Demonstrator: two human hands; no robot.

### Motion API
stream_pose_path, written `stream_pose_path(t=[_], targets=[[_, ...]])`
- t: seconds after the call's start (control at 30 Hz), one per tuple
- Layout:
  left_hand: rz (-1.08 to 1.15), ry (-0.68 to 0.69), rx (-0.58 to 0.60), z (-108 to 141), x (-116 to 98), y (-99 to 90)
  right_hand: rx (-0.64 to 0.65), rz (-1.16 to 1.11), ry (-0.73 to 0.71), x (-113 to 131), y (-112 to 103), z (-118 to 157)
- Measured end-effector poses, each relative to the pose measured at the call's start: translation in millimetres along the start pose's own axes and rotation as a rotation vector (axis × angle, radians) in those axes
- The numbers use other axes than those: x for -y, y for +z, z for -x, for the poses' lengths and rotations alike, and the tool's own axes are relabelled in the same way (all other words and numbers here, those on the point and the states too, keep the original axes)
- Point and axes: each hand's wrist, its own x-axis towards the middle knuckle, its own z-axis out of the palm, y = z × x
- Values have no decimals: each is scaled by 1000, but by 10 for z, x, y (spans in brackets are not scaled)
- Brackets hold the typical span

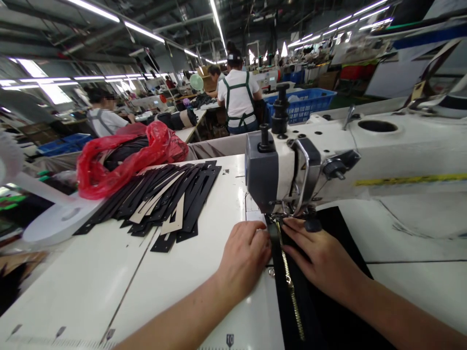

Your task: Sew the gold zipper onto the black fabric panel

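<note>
Black fabric (pixel 352 318) lies under the head of a white and grey sewing machine (pixel 260 165). A gold-toothed zipper (pixel 285 262) runs along it from the presser foot toward me, its pull partway down. My left hand (pixel 245 255) is closed at the zipper's left edge, close to the foot, with curled fingers whose tips are mostly hidden. On the other side, my right hand (pixel 321 257) lies on the fabric, fingers stretched out toward the needle area. The needle itself is hard to make out.
Left on the white table are black strips (pixel 189 199) with long slots, some showing beige sides. Behind them sits a red plastic bag (pixel 164 141) of dark pieces, beside a white fan base (pixel 54 223). Beyond are a blue crate (pixel 306 104) and a person (pixel 239 92) in an apron.
</note>
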Motion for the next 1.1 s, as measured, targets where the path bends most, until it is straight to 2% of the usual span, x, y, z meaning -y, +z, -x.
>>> stream_pose_path(t=[0.07,0.13,0.53,0.8,1.1], targets=[[-11,24,-15,10,31,8,24,-28,11,39,77,29],[-33,104,18,19,62,17,37,-34,9,23,112,54],[-36,344,134,-44,152,-2,86,-15,-47,-24,81,42],[-123,394,128,-93,86,-36,65,-10,-42,-45,124,55],[-104,372,92,-80,133,28,43,-58,-17,-71,129,39]])
